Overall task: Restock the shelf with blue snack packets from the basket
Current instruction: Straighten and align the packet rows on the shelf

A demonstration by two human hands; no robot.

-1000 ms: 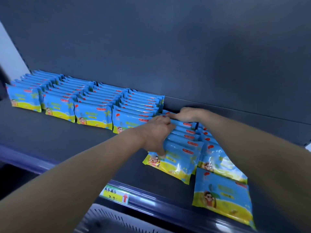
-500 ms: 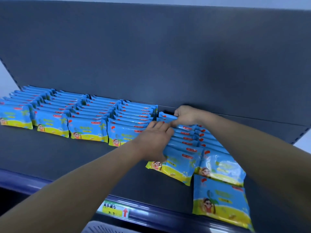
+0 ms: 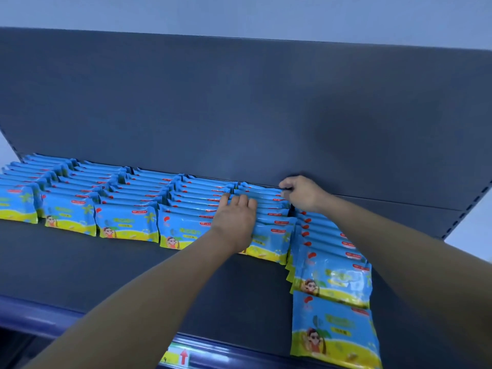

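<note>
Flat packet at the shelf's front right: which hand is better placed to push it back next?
Right, likely. The flat packet lies at the front of the row beside the right hand; the left hand presses flat on the next row leftward.

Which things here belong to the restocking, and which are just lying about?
In the job: blue snack packets, shelf, left hand flat on one row, right hand at its rear.
Just there: price label, back panel.

a shop: shelf (image 3: pixel 106 267) with price tag (image 3: pixel 177 357), rowed packets (image 3: pixel 127 225)
</note>
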